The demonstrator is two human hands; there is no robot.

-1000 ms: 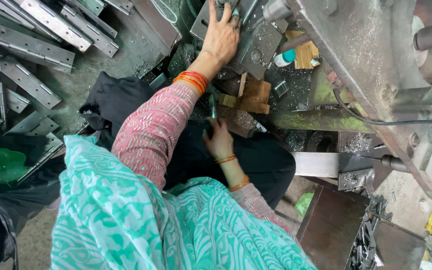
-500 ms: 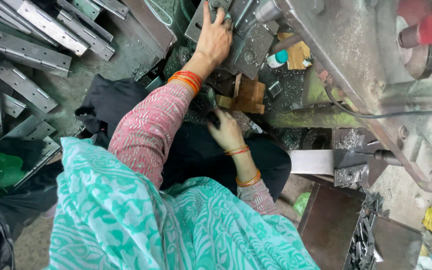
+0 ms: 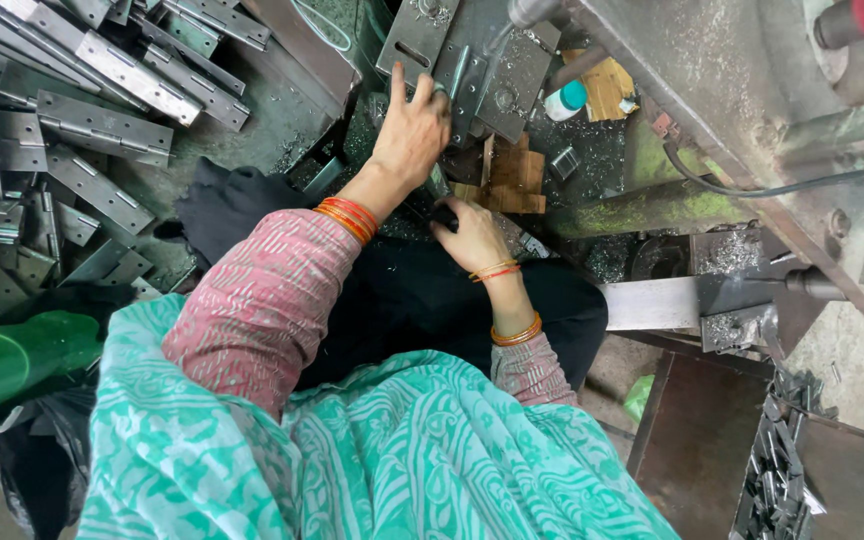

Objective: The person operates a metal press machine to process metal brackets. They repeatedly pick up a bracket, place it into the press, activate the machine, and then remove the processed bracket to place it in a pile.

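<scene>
1. The left hand is stretched forward with its fingers spread wide and laid flat against a metal hinge plate under the grey machine; nothing is gripped by it.
2. Orange bangles are worn on the left wrist, above a pink patterned sleeve.
3. The right hand is held lower, close to the body, with its fingers curled narrowly around a small dark part; what that part is cannot be told.
4. The hinge plate lies opened out at the top centre, just beside a second flat plate with a slot and holes.
5. Wooden blocks are seen just right of both hands, and a small white bottle with a teal cap stands near them.
6. A pile of long metal hinges is spread over the floor at the left, well apart from the right hand.
7. A green plastic container lies at the lower left, beside a teal patterned cloth.
</scene>
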